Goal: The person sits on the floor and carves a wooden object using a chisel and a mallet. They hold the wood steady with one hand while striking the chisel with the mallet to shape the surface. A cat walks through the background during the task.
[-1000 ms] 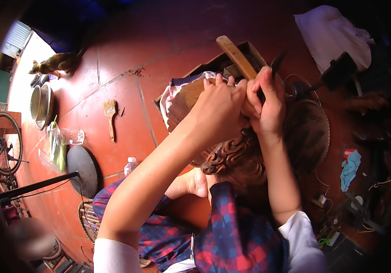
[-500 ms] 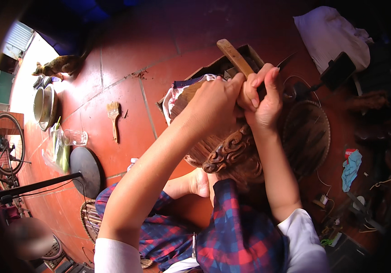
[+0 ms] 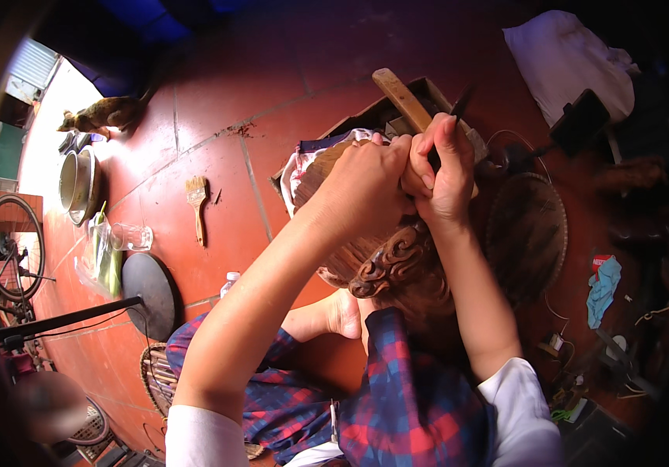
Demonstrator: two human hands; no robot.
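My left hand point(image 3: 369, 175) is closed in a fist above a brown carved wooden piece point(image 3: 385, 268) with scrolled relief. What its fingers hold is hidden. Pressed against it, my right hand point(image 3: 442, 171) is closed on a slim tool with a dark pointed blade point(image 3: 463, 101), which rises past the raised thumb. The carving's smoother upper part lies under both hands and is partly covered by them. Just beyond my fingers, a pale wooden handle point(image 3: 401, 95) slants across the edge of a box point(image 3: 426, 87); its lower end is out of sight.
A flat brush point(image 3: 196, 214) and wood chips lie on the red tiled floor. Left are a round black stand base point(image 3: 150, 296), a glass point(image 3: 132, 236), metal basins point(image 3: 77, 187) and a cat point(image 3: 105, 115). Right are a round wooden tray point(image 3: 526, 233), a blue cloth point(image 3: 603, 294) and cables.
The dark blade has swung from pointing up and right to pointing more steeply upward, as my right hand turned and shifted slightly left. My left hand stays nearly in place.
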